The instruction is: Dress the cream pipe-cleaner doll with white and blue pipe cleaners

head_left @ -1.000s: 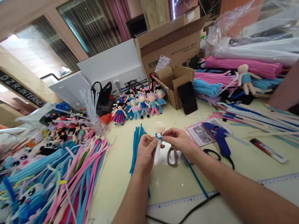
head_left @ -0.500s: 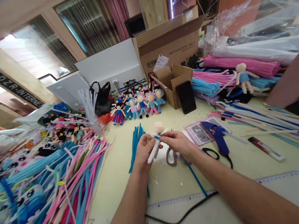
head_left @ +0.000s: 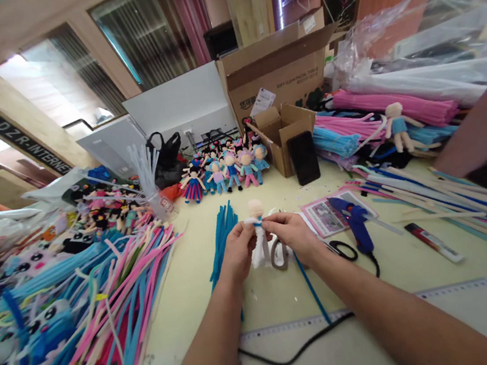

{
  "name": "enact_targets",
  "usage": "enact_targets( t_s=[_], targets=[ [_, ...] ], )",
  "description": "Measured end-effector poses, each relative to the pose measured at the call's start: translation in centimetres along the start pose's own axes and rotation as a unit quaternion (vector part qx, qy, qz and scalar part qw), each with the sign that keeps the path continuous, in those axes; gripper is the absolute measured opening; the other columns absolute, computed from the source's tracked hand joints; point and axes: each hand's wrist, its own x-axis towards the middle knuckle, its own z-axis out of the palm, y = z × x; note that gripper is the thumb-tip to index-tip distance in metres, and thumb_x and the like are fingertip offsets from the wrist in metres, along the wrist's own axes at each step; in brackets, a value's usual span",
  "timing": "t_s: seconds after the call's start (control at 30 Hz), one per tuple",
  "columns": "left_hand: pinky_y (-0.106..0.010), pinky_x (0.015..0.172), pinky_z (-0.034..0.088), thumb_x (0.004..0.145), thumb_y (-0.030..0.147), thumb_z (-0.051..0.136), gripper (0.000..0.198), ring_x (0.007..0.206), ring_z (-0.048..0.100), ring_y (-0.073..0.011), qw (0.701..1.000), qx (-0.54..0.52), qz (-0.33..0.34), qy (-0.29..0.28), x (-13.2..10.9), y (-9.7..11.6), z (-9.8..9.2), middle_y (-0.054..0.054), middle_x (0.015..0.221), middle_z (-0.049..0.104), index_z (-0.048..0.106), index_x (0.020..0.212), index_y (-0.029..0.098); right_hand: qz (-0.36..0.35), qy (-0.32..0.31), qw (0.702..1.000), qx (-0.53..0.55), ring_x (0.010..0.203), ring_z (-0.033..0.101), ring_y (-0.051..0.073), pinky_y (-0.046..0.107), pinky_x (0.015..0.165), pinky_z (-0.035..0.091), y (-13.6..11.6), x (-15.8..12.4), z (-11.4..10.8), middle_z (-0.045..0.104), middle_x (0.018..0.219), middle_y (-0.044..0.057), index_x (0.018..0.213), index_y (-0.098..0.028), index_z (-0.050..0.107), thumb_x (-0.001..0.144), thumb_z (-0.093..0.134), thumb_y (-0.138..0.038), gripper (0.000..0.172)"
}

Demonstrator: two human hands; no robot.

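Between my hands stands a small pipe-cleaner doll point(head_left: 255, 208) with a pale round head, a white lower body and blue pipe cleaner across its upper body. My left hand point(head_left: 237, 246) pinches the doll at its left side, fingers closed. My right hand point(head_left: 294, 233) is closed in a pinch on blue pipe cleaner at the doll's upper body. A long blue pipe cleaner point(head_left: 313, 290) runs from under my right hand down to the ruler. Close by the right fingers lies a grey loop handle point(head_left: 278, 256). Fingertips hide part of the doll's middle.
Blue pipe cleaners point(head_left: 221, 242) lie left of the doll. At right are a black-handled tool point(head_left: 344, 250), a blue glue gun point(head_left: 360, 229) and a ruler point(head_left: 454, 287). Finished dolls point(head_left: 231, 171) and a phone point(head_left: 303, 159) stand behind. A black cable point(head_left: 294, 359) crosses in front.
The doll has turned from a tilt to nearly upright, its lower end swinging away from me. My left hand has shifted slightly right, and the trailing blue pipe cleaner has moved a little left.
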Motion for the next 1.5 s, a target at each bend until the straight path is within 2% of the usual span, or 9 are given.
enact_targets(
  t_s=[0.1, 0.2, 0.3, 0.5, 1.07, 1.5],
  targets=[
    [-0.028, 0.067, 0.051, 0.063, 0.033, 0.077, 0.036, 0.065, 0.064, -0.0148, 1.000, -0.005, 0.022, -0.022, -0.09, -0.17, 0.23, 0.000, 0.072, 0.066, 0.056, 0.088, 0.017, -0.019, 0.010, 1.000, -0.019, 0.058, 0.059, 0.014, 0.027, 0.059, 0.047, 0.26, 0.14, -0.05, 0.064, 0.061, 0.002, 0.070, -0.016, 0.068, 0.065, 0.068, -0.036, 0.021],
    [-0.026, 0.070, 0.050, 0.059, 0.024, 0.080, 0.042, 0.073, 0.065, -0.0145, 0.999, 0.005, 0.033, -0.028, -0.13, -0.22, 0.47, -0.002, 0.080, 0.068, 0.055, 0.093, 0.017, -0.042, 0.035, 0.995, -0.079, 0.058, 0.058, 0.015, 0.027, 0.057, 0.046, 0.51, 0.23, -0.19, 0.064, 0.060, 0.001, 0.067, -0.017, 0.064, 0.066, 0.067, -0.035, 0.019],
    [-0.023, 0.066, 0.049, 0.059, 0.024, 0.079, 0.040, 0.069, 0.064, -0.0127, 0.999, 0.017, 0.043, -0.006, -0.03, -0.32, 0.56, 0.000, 0.075, 0.068, 0.056, 0.090, 0.016, -0.072, 0.047, 0.986, -0.140, 0.059, 0.056, 0.015, 0.026, 0.057, 0.044, 0.58, 0.14, -0.26, 0.063, 0.060, 0.001, 0.064, -0.018, 0.061, 0.069, 0.065, -0.036, 0.019],
    [-0.024, 0.063, 0.048, 0.062, 0.026, 0.077, 0.034, 0.061, 0.061, -0.0119, 0.996, 0.047, 0.069, 0.015, 0.32, -0.63, 0.36, 0.001, 0.067, 0.065, 0.057, 0.087, 0.015, -0.097, 0.045, 0.978, -0.177, 0.059, 0.054, 0.014, 0.025, 0.058, 0.042, -0.02, -0.35, 0.02, 0.063, 0.061, 0.000, 0.063, -0.019, 0.060, 0.071, 0.061, -0.034, 0.017],
    [-0.029, 0.070, 0.051, 0.058, 0.029, 0.081, 0.037, 0.067, 0.064, -0.0144, 0.999, 0.017, 0.031, 0.017, 0.04, -0.48, 0.79, -0.002, 0.073, 0.068, 0.055, 0.079, 0.015, -0.102, 0.037, 0.978, -0.179, 0.064, 0.058, 0.016, 0.027, 0.061, 0.045, 0.18, -0.12, -0.41, 0.064, 0.063, 0.000, 0.068, -0.020, 0.061, 0.074, 0.059, -0.032, 0.014],
    [-0.031, 0.068, 0.052, 0.056, 0.031, 0.082, 0.040, 0.066, 0.065, -0.0150, 1.000, 0.009, 0.010, 0.026, -0.13, -0.22, 0.94, -0.003, 0.077, 0.069, 0.059, 0.085, 0.014, -0.108, 0.021, 0.980, -0.164, 0.066, 0.060, 0.019, 0.028, 0.061, 0.046, 0.41, 0.12, -0.63, 0.066, 0.064, 0.001, 0.067, -0.021, 0.062, 0.070, 0.064, -0.034, 0.014]
  ],
)
